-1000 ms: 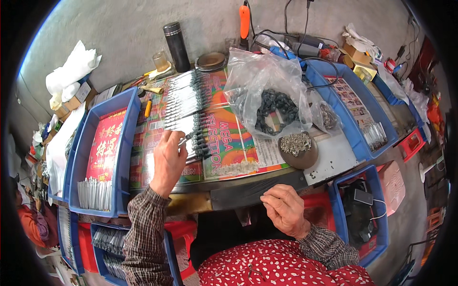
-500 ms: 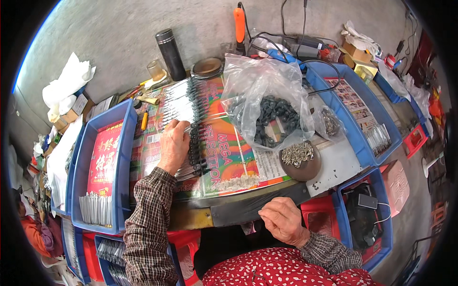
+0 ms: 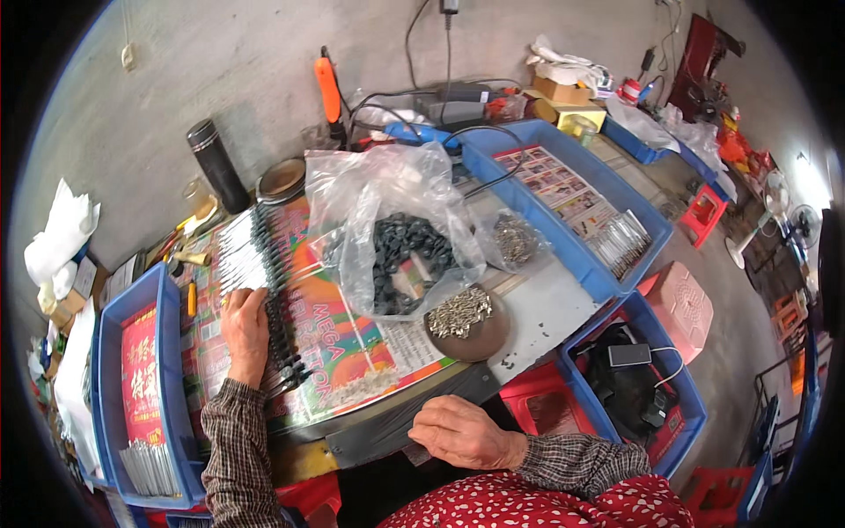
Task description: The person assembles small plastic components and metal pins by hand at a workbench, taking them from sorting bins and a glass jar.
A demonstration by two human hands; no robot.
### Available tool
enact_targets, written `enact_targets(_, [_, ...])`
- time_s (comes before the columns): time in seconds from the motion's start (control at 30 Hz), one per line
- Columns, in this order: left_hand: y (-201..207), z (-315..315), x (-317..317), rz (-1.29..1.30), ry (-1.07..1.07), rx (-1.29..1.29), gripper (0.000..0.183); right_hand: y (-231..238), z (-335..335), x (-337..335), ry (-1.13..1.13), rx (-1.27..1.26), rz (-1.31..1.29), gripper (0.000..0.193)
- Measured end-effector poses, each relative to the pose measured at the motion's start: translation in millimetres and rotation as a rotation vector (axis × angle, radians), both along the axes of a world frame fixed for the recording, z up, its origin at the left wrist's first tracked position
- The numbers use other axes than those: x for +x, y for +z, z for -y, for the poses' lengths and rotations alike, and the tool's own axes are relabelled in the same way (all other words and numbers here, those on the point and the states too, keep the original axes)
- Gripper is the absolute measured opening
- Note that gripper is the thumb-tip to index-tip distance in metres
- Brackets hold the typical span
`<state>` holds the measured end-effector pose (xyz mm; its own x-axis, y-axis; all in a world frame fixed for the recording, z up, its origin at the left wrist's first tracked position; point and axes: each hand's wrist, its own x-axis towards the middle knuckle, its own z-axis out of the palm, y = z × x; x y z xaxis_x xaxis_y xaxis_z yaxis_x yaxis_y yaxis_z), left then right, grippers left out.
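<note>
Two bare hands are seen at a worktable [image 3: 563, 295]; the left hand [image 3: 245, 336] is laid over a row of slim metal rods [image 3: 238, 253], its fingers bent down and drawn close together, though whether a rod is gripped cannot be told; the right hand [image 3: 466, 433] is held by the table's front edge, its fingers loosely curled toward the palm, and whether anything is pinched there cannot be told. The rods are lined up side by side, dark ends to the right, on a colourful sheet [image 3: 356, 339] printed with large pink capitals; silvery rods [image 3: 148, 468] are packed at the near end of a blue tray [image 3: 174, 387], where a red sheet [image 3: 141, 356] is marked with large pale characters; dark pieces [image 3: 414, 251] are held in a clear plastic bag [image 3: 378, 180]; small metal pieces [image 3: 458, 313] are heaped on a round brown dish [image 3: 480, 346].
</note>
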<state>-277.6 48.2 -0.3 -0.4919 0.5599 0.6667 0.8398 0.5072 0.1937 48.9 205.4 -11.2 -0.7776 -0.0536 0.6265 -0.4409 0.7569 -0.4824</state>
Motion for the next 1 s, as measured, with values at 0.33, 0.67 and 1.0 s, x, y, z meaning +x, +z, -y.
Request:
enact_targets(0.33, [5,2,9,-0.063,0.057,-0.141,0.027,74,-80,-1,-0.241,0.297,-0.066,0.015])
enact_targets(0.67, [41,-1,106,-0.046,-0.098,-0.126,0.026,110,-222,-29,-0.635,0.263,-0.001,0.019])
enact_targets(1.0, [29,-2,211,0.301,-0.359,-0.217,0.050,113,-420,-81,-1.118,0.188,0.182,0.043])
